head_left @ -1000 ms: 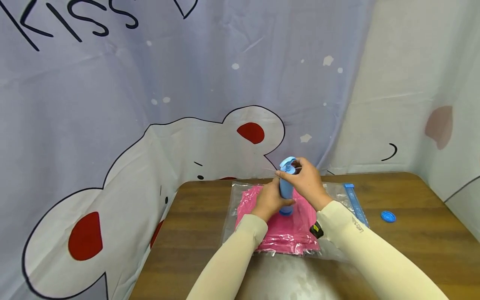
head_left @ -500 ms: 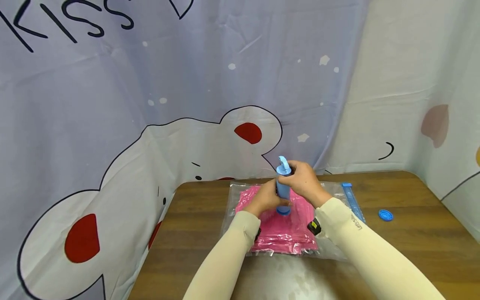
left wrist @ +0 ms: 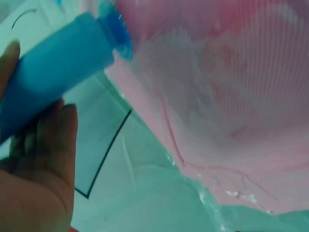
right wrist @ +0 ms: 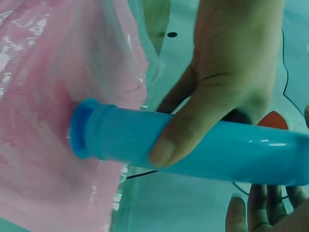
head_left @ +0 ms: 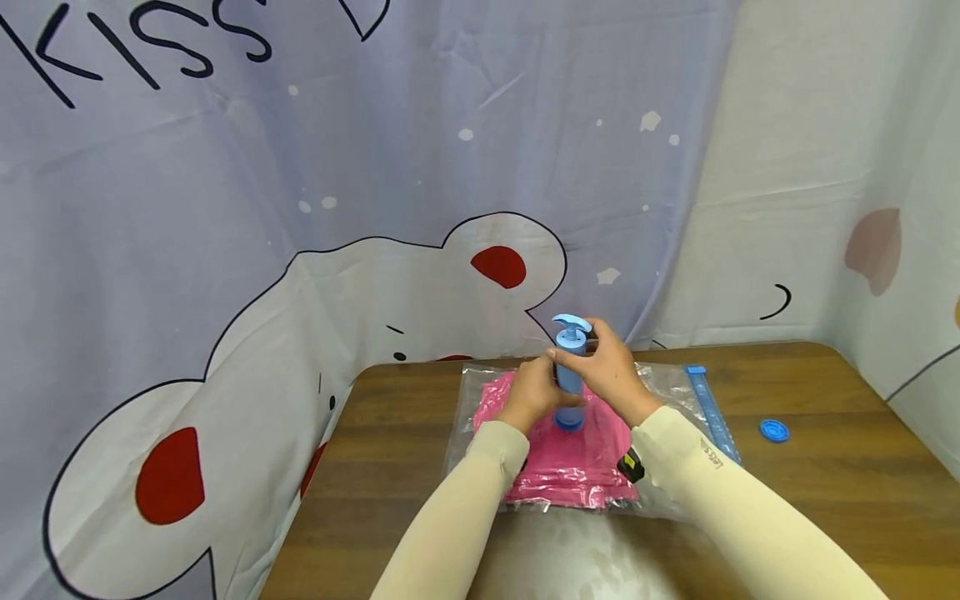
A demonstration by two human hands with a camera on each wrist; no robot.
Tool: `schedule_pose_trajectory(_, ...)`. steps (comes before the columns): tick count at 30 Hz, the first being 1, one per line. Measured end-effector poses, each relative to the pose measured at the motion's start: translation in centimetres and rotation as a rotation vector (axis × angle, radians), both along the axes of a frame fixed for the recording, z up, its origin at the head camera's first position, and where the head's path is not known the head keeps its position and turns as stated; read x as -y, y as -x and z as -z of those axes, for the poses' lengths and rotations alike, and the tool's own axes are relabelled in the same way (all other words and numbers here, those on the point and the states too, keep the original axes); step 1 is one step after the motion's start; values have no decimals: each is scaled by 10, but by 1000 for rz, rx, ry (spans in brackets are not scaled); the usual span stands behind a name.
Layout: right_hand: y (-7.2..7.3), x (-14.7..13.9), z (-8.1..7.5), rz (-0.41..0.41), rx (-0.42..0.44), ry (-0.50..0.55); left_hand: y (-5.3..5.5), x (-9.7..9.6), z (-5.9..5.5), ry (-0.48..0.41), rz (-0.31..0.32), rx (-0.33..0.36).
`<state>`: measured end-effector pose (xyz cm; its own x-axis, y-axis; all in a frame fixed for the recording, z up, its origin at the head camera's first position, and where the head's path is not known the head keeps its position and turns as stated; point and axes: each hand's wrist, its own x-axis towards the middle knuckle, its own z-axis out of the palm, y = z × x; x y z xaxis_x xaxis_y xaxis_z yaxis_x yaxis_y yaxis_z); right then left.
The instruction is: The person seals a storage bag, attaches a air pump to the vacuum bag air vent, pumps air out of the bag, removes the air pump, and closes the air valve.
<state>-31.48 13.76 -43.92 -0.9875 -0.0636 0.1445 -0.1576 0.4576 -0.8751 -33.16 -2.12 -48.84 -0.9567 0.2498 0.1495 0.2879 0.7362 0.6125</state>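
Closest to me are my two cream sleeves, with a small dark device showing under my right wrist. Beyond the cuffs, my left hand is wrapped round the lower-middle barrel of the blue pump, thumb on one side and fingers on the other. My right hand is closed round the barrel higher up, thumb to the front, just under the handle, so both grips are only as wide as the tube. The pump stands on the clear plastic bag, over the pink fabric inside, its flared base seemingly touching the film. What lies beneath that base I can't see. The film looks slick and the padding soft, so I judge a sideways push from my upper hand could tip the base or make it skid, and a loose lower grip would let the barrel twist. The pump's long axis is close to vertical, base down, handle up; the handle's crossbar runs roughly left to right, right end lower. To the right, a blue strip lies along the bag, and a blue disc sits apart on the wooden worktop. A printed cloth hangs behind everything.
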Motion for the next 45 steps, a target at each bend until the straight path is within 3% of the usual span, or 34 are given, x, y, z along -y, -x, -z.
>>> schedule_pose_trajectory(4,1,2,-4,74,-88,-78,-2,-9,4,53,-108,-49)
schedule_pose_trajectory(7,0,3,-7,94,-105,-118,-3,-10,6,59,-122,-45)
schedule_pose_trajectory(11,1,2,-11,63,-86,-122,-3,4,-1,4,-2,51)
schedule_pose_trajectory(15,5,0,-13,2,-38,-75,1,20,-11,-133,158,153)
schedule_pose_trajectory(18,8,1,-11,-15,2,-40,3,22,-15,-185,226,162)
schedule_pose_trajectory(21,8,2,-10,-18,21,-32,5,19,-16,-178,246,161)
schedule_pose_trajectory(26,6,0,-8,-32,15,-13,6,16,-9,-152,221,127)
schedule_pose_trajectory(33,0,-3,-1,-28,6,-28,-1,8,-1,-103,115,48)
schedule_pose_trajectory(39,-2,-2,-3,39,-70,-73,-6,-2,-2,-24,14,-16)
schedule_pose_trajectory(45,-3,-1,-8,62,-105,-138,-6,-4,-5,5,4,-15)
